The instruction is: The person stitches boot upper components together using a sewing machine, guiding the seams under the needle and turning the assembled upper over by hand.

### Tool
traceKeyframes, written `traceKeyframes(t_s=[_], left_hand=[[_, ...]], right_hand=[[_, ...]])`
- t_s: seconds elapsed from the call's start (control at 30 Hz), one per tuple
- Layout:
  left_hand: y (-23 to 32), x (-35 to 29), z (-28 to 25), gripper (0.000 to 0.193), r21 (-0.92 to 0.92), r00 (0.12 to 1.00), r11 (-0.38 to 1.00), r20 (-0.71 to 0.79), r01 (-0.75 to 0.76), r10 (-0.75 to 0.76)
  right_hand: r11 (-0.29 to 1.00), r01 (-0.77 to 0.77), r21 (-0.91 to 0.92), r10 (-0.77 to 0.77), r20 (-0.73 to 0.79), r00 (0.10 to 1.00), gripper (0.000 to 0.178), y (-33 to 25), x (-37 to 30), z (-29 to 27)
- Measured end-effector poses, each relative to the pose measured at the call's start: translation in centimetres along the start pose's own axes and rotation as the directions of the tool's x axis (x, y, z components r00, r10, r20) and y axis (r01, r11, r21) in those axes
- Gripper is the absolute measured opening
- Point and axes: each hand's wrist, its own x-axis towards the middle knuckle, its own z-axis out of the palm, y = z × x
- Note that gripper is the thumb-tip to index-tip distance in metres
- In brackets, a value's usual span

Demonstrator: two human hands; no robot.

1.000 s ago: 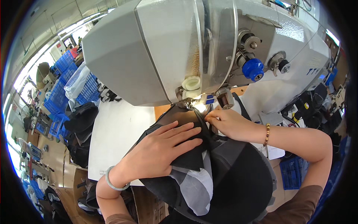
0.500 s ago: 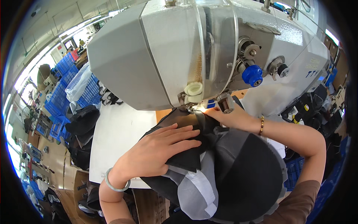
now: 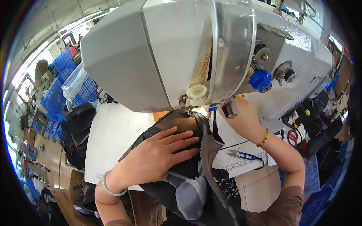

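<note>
A large white sewing machine point(image 3: 113, 64) fills the upper part of the view. Under its lit needle area lies a piece of black and grey fabric point(image 3: 188, 165), which hangs down over the table's front edge. My left hand point(image 3: 160, 154) rests flat on the fabric, left of the needle, fingers stretched out. My right hand point(image 3: 245, 120) is to the right of the needle, behind a small metal part of the machine; its fingers are largely hidden and blurred. Whether it touches the fabric cannot be made out.
Blue-handled thread snips point(image 3: 243, 154) lie on the white tabletop point(image 3: 109, 139) at right, near a printed ruler strip. Beyond them are red-handled scissors point(image 3: 292, 138). Blue crates point(image 3: 56, 98) and dark fabric piles point(image 3: 81, 118) stand at left.
My right hand has moved slightly right and away from the needle. The fabric's right part has swung down and left, uncovering the snips and tabletop. My left hand stays flat on the fabric.
</note>
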Motion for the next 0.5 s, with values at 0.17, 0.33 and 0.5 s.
traceKeyframes(t_s=[0.17,0.33,0.5], left_hand=[[0.4,-0.5,0.4,0.064,0.01,1.0,1.0,-0.006,0.002,-0.002],[0.7,-0.7,0.8,0.064,-0.003,0.998,1.0,-0.059,0.004,-0.004],[0.5,-0.3,1.0,0.067,0.022,0.998,0.999,-0.052,0.023,-0.022]], right_hand=[[0.916,0.165,0.367,-0.096,-0.199,0.975,0.014,-0.9,-4.2,-4.1],[0.713,0.509,0.483,-0.588,0.015,0.809,0.057,-6.0,-0.7,-7.5],[0.737,0.353,0.577,-0.543,0.193,0.818,0.037,-4.7,-0.7,-7.6]])
